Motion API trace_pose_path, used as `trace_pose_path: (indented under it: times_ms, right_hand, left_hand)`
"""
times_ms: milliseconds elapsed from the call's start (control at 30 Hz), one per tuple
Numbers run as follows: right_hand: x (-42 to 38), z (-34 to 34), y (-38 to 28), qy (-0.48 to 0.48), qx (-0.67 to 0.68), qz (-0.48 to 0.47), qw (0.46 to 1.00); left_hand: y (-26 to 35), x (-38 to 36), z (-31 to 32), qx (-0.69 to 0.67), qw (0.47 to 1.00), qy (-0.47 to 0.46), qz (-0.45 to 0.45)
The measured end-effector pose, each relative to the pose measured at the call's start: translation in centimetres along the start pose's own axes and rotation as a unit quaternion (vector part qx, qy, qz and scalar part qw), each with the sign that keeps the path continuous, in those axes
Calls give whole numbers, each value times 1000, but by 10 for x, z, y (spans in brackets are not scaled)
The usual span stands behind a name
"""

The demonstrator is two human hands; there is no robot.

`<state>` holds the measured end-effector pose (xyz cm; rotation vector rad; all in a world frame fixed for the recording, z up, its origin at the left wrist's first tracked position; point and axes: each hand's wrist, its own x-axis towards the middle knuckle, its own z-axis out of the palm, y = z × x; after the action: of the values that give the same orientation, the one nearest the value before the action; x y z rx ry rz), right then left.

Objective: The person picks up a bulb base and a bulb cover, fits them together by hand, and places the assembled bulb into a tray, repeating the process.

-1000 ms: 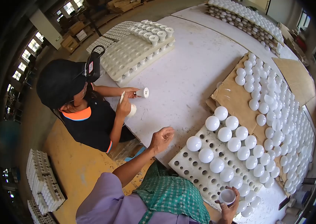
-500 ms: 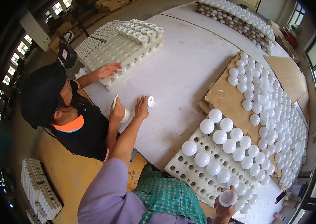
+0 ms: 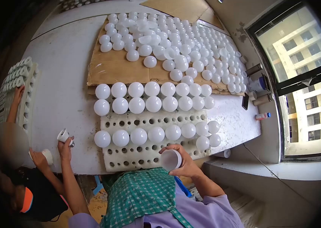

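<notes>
Right hand [image 3: 189, 165] and left hand [image 3: 65, 150] are both filled, and are held well apart at the near side of a white table [image 3: 60, 95]. On it a pale, holed tray [image 3: 113, 157] is set before the right hand, with white globes [image 3: 156, 135] ranged in rows. A white cup [image 3: 170, 159] is grasped by the right hand at the tray's near edge, its mouth tilted upward. Well to the left of that cup, a smaller flared base [image 3: 62, 133] is pinched by the left hand, clear of the tray; its long axis is slanted, wide end up and leftward, narrow end toward the lower right. The right palm is covered by the cup, the left fingertips are partly hidden, and a co-worker's head is blurred.
</notes>
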<state>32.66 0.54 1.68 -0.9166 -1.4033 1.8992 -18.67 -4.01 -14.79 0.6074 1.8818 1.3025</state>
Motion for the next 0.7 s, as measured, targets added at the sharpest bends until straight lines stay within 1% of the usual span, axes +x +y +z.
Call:
trace_pose_path:
  times_ms: [33, 67, 100, 133, 167, 200, 233, 267, 300, 367, 400, 433, 500, 533, 700]
  right_hand:
    - [-1, -4, -1, 0, 2, 1, 1000]
    - [1, -6, -2, 12, -33, -29, 999]
    - [3, -6, -2, 17, -65, -57, 996]
    - [4, -7, -1, 24, -44, -30, 998]
    - [4, -9, 3, -3, -28, -19, 999]
    - [7, -12, 7, -9, -57, -36, 998]
    - [13, -12, 12, -13, -87, -58, 994]
    - [17, -7, 9, -23, -81, -54, 995]
    - [21, -6, 12, -49, -70, -50, 995]
    - [27, -5, 17, -75, -90, -43, 992]
    - [31, -2, 18, -88, -98, -66, 989]
    - [33, 0, 18, -100, -91, -67, 989]
    - [33, 4, 18, -115, -122, -45, 985]
    - [33, 5, 17, -121, -116, -46, 985]
    - [37, 11, 13, -164, -198, -52, 965]
  left_hand:
    - [8, -21, 8, -203, 979, -15, 5]
    - [24, -42, 14, -199, 980, -9, 3]
    - [43, -65, 18, -230, 967, -108, 3]
    - [56, -89, 21, -257, 946, -196, 1]
    - [64, -107, 26, -242, 937, -252, -19]
    - [81, -125, 38, -234, 917, -323, -29]
    - [95, -141, 53, -183, 916, -352, -59]
    - [122, -159, 76, -120, 916, -379, -50]
    - [125, -165, 86, -21, 896, -439, -71]
    - [119, -180, 120, 19, 879, -462, 112]
    - [125, -184, 129, 56, 870, -484, 80]
    - [131, -187, 135, 91, 856, -506, 47]
    - [133, -190, 145, 136, 841, -522, 39]
    - [133, -190, 148, 139, 837, -527, 51]
    - [138, -189, 154, 151, 822, -547, 41]
